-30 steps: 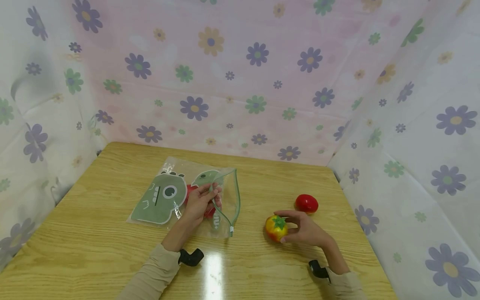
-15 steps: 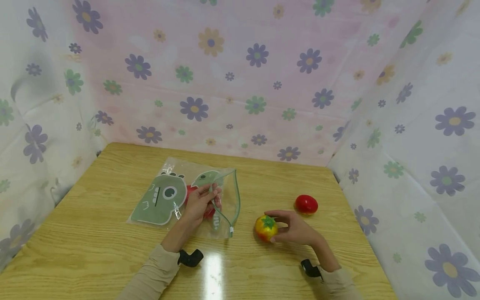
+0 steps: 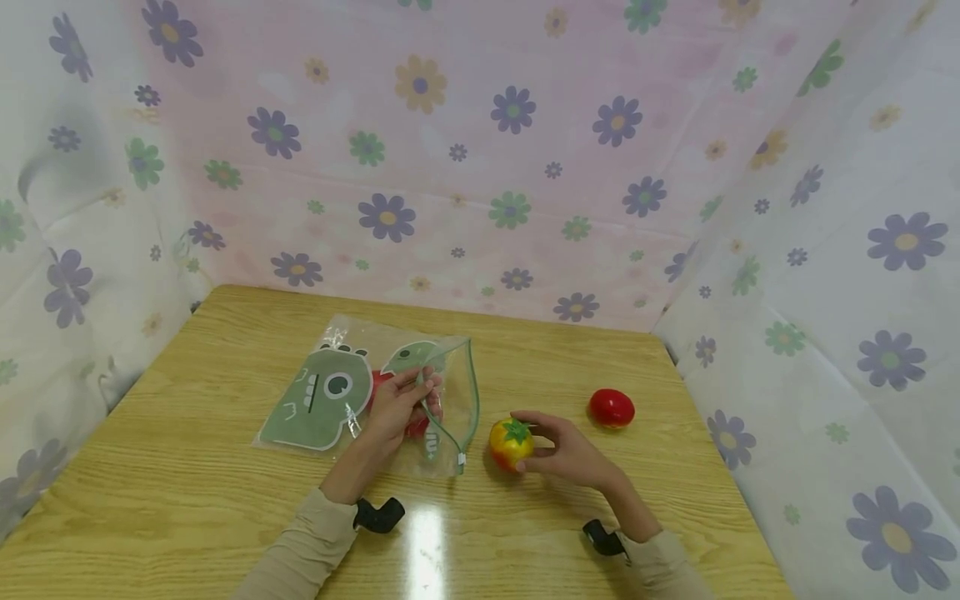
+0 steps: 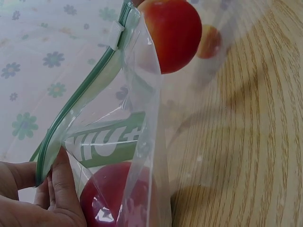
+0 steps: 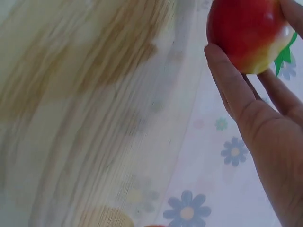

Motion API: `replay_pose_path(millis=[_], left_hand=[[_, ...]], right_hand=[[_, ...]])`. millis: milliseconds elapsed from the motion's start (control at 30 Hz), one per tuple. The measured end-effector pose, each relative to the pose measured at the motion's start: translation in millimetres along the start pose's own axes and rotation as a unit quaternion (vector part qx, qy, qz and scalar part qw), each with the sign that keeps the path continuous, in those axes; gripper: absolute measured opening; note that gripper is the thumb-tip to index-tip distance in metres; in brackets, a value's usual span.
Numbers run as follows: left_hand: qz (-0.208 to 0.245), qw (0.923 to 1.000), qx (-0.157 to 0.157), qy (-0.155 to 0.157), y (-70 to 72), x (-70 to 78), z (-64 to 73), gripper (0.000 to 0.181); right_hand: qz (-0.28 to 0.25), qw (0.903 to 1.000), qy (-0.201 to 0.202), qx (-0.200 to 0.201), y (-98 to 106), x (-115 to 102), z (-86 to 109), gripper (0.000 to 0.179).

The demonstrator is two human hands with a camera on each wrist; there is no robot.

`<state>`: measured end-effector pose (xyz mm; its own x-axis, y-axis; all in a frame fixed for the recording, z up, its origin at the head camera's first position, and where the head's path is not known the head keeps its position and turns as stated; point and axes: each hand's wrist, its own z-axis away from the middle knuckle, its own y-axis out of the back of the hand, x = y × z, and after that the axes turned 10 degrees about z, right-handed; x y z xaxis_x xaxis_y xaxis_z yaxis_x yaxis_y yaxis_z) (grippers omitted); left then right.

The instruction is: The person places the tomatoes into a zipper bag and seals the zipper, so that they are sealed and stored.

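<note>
A clear zip bag (image 3: 318, 404) with green dinosaur prints lies on the table, its green-edged mouth spread apart toward the right. My left hand (image 3: 392, 410) pinches the near edge of that mouth, thumb and fingers on the green zip strip (image 4: 78, 94). A round red thing (image 4: 111, 194) shows through the plastic beside the left fingers. Just right of the mouth, my right hand (image 3: 566, 450) holds a yellow-and-red toy tomato (image 3: 511, 446) with a green leaf top, between thumb and fingers. Whether the tomato touches the table I cannot tell.
A smooth red toy fruit (image 3: 611, 408) lies on the wooden table (image 3: 555, 358), behind and right of the right hand. Flower-print cloth (image 3: 465, 183) walls the table at the back and both sides. Each wrist carries a black mount (image 3: 378, 516).
My right hand has carried the toy tomato leftward, close to the bag's mouth. The left hand and bag have stayed put, and so has the red fruit.
</note>
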<state>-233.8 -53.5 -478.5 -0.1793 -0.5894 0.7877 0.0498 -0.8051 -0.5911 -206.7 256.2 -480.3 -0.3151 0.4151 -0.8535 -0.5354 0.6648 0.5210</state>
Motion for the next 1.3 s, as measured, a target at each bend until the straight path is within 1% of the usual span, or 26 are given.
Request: replay_pose_path(millis=[167,233,367,533,900,1133,1300], left_hand=[[-0.002,1.0,-0.005,-0.001,0.4,-0.6,-0.1,0.031],[-0.004,1.0,-0.005,-0.003,0.2,-0.8,0.2,0.032],[-0.005,1.0,-0.004,-0.002,-0.3,-1.2,0.9,0.032],[-0.005,1.0,-0.008,0.001,0.1,-2.0,1.2,0.033],[-0.008,0.9999,-0.009,0.006,0.6,-1.9,1.3,0.032],[-0.009,0.9999,-0.004,0.01,-0.8,0.9,1.4,0.032],[-0.007,0.9999,0.002,0.014,-1.1,2.2,1.1,0.031]], right_hand=[[0.002,0.9996,0.003,0.029,-5,-5,-5.2,0.068],[-0.002,0.9991,0.003,0.041,-8,-7,-7.5,0.07],[-0.017,0.9982,0.015,0.056,-13,-10,-13.8,0.071],[-0.024,0.9971,0.029,0.066,-20,-12,-22.4,0.071],[-0.027,0.9956,0.02,0.087,-30,-18,-37.0,0.067],[-0.016,0.9947,0.04,0.093,-33,-21,-45.5,0.066],[-0.001,0.9954,0.038,0.088,-35,-22,-50.5,0.065]])
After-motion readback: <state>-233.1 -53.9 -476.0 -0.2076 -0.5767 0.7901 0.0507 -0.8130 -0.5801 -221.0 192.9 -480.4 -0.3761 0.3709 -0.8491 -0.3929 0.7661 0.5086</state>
